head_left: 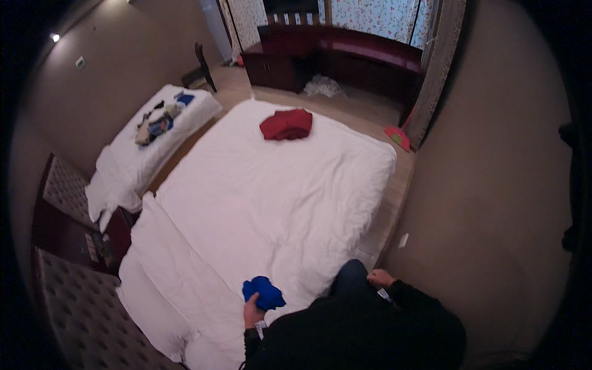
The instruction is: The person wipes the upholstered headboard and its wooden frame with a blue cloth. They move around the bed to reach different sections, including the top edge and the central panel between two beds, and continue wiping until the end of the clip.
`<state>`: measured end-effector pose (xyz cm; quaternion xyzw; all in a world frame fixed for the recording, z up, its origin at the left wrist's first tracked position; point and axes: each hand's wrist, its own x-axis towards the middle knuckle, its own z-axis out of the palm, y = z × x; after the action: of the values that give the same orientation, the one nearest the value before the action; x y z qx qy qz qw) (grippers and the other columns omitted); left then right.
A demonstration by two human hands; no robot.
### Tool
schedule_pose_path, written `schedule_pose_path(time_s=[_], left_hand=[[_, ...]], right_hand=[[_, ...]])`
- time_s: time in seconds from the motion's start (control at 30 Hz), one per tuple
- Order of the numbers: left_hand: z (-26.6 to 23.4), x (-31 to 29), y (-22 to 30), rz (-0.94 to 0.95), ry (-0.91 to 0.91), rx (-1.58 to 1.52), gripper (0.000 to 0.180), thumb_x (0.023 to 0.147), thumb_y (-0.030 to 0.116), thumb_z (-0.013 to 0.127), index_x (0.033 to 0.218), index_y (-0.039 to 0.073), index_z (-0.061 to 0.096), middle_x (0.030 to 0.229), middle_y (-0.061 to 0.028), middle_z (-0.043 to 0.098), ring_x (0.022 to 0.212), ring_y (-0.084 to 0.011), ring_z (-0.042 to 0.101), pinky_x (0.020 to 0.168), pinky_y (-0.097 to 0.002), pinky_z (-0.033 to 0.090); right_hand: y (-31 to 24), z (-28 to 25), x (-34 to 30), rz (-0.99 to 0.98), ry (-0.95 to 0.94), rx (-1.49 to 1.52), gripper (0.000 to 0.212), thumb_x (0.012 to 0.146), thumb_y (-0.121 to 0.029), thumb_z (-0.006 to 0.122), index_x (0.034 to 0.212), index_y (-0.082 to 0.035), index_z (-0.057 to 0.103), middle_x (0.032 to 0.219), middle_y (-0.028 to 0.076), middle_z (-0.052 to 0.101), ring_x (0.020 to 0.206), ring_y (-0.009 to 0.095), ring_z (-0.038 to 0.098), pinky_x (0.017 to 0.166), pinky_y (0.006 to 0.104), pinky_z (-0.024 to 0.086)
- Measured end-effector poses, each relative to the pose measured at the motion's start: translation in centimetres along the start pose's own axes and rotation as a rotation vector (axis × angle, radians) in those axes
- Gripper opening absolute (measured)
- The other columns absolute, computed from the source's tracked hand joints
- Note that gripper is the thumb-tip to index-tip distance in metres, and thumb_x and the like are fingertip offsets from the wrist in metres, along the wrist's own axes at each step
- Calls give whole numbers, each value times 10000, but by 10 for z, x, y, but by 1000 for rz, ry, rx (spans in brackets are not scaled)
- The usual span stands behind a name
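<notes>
My left hand [252, 311] is closed on the edge of a bundled blue cloth [264, 293], over the near part of the white bed [246, 203]. Whether the cloth touches the bedding I cannot tell. What kind of garment it is, if any, does not show. On the right, beside my dark trouser leg, my right hand [380, 279] is held with its fingers curled in, and nothing shows in it. A folded red garment [287, 124] lies at the far end of the same bed.
A second, narrower white bed [132, 161] at the left carries a heap of mixed clothes [160, 121]. Between the headboards sits a dark nightstand [114, 243]. A dark red desk [364, 61] stands along the far side, with a pink dustpan-like object [398, 138] near the right wall.
</notes>
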<state>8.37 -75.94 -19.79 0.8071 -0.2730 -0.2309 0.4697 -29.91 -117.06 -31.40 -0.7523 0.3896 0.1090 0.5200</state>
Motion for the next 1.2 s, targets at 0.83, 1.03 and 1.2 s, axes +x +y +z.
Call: schedule_pose_path(time_s=[0.83, 1.03, 1.2], left_hand=[[223, 290, 166, -419, -155, -298, 486, 869, 236, 715, 1246, -43, 588, 1071, -181, 683, 909, -326, 693, 777, -434, 579], [235, 317, 84, -644, 178, -905, 438, 842, 126, 723, 1240, -12, 606, 1115, -174, 679, 987, -358, 682, 845, -496, 586], [260, 334, 103, -649, 351, -859, 412, 842, 110, 715, 1222, -8, 609, 1105, -174, 675, 976, -369, 680, 812, -527, 594]], right_hand=[[58, -339, 185, 442, 209, 742, 260, 979, -233, 589, 944, 3, 692, 805, 92, 665, 695, 196, 633, 618, 357, 538], [-18, -382, 169, 363, 23, 266, 301, 932, -300, 604, 988, -31, 727, 894, 80, 714, 768, 198, 663, 678, 336, 535], [84, -424, 228, 382, -51, 102, 288, 932, -289, 597, 991, -32, 714, 907, 103, 714, 777, 231, 674, 680, 369, 535]])
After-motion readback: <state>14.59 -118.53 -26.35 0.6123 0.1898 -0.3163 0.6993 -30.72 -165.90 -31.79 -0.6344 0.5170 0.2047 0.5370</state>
